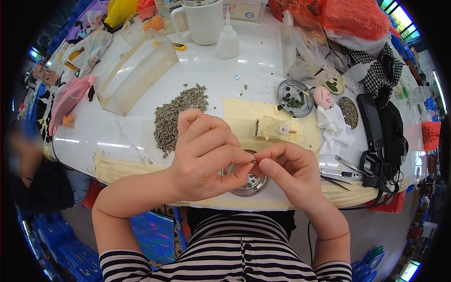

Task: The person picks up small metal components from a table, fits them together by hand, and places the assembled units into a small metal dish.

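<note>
Two bare hands meet just inside the table's near edge, over a round metal dish (246, 193) that they partly cover. The left hand (202, 157) has thumb and forefinger pinched together on a tiny dark piece (253, 161). The right hand (293, 174) brings its fingertips to the same spot; whether they are clamped on the piece cannot be told.

Pale tape (127, 176) lines the near edge, which bows around the person's striped shirt (211, 256). Right of the right hand, tweezers (347, 164) and a cutter (339, 173) lie near that edge, with a black bag (371, 131) beyond them toward the table's right side.

Past the knuckles, a tape-covered block (265, 129) stands near the right hand, and a loose heap of grey-green bits (176, 122) spreads close behind the left, its border ragged. White tabletop (206, 70) shows between this heap and the squeeze bottle (228, 44) farther out.

Crumpled tissue (333, 124) and a clear round dish (307, 107) of dark green pieces sit farther right. A long clear box (141, 77) slants at far left; a white mug (204, 23) and red plastic bag (354, 19) stand toward the far side.
</note>
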